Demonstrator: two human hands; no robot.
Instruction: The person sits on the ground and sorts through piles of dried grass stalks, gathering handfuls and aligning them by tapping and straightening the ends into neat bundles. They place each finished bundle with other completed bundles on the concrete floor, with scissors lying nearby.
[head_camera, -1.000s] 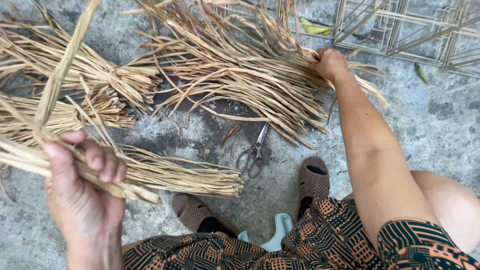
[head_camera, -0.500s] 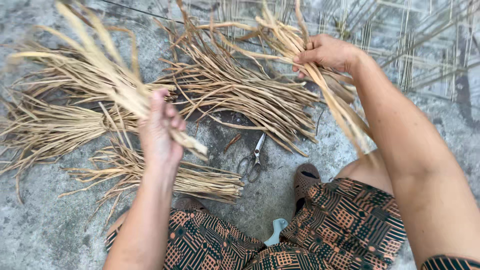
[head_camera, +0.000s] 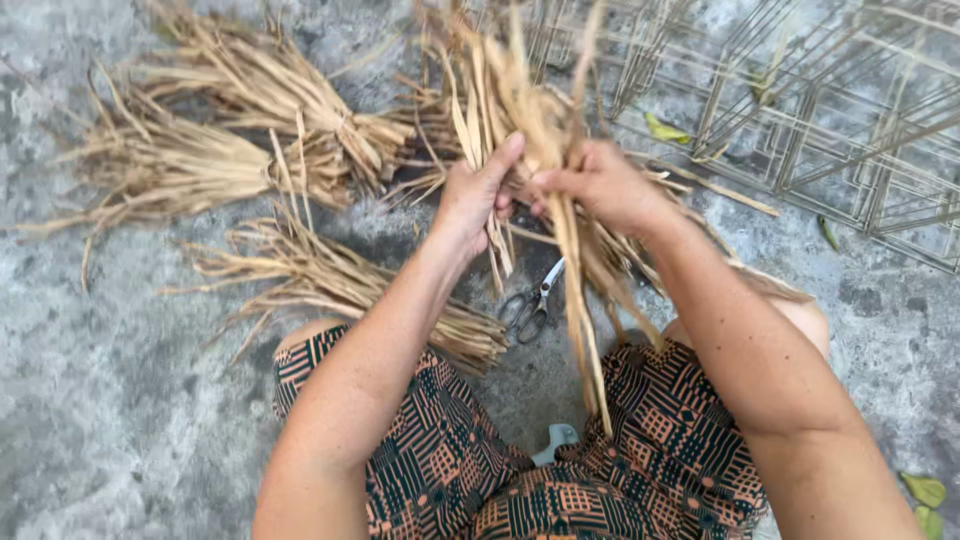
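My left hand (head_camera: 478, 196) and my right hand (head_camera: 598, 184) meet in front of me, both gripping one handful of dried straw strips (head_camera: 520, 100). The strips fan upward above my hands, and long ends hang down (head_camera: 580, 310) past my right wrist toward my lap. A pair of scissors (head_camera: 530, 305) lies on the concrete floor just below my hands, between my knees. My patterned orange and dark green garment (head_camera: 450, 460) covers both legs at the bottom of the view.
Tied straw bundles lie on the floor at upper left (head_camera: 260, 100), far left (head_camera: 160, 170) and beside my left knee (head_camera: 330, 280). A metal wire frame (head_camera: 830, 110) rests at the upper right. Green leaves (head_camera: 925, 490) lie at the lower right. The floor is rough grey concrete (head_camera: 110, 400).
My two hands came together from apart; the straw each held is now joined in one handful in front of me. The view shifted, showing more of the wire frame.
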